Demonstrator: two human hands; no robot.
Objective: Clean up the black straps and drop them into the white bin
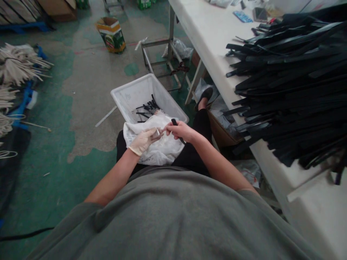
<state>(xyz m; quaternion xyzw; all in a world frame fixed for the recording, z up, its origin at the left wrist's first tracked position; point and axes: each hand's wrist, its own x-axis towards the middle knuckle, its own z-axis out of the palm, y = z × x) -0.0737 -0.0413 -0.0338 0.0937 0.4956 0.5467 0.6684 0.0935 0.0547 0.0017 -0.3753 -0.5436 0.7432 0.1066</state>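
Over my lap lies a white plastic sack (165, 153), and both hands meet above it. My left hand (143, 140), in a pale glove, is closed around a small whitish piece (156, 133) that is too small to name. Bare and closed, my right hand (183, 130) grips a short black strip (174, 122) whose lower end pokes out below the fingers. The right fingertips come close to the left ones; whether they touch I cannot tell. Just beyond stands a white plastic bin (130, 92) with several short black strips (149, 108) inside.
To the right, a long white table (214, 50) bears a big pile of black strips (298, 83) overhanging its edge. A metal frame (159, 63) stands past the bin. Bundles of cream cords (16, 66) lie at left. An open carton (111, 36) sits on the floor.
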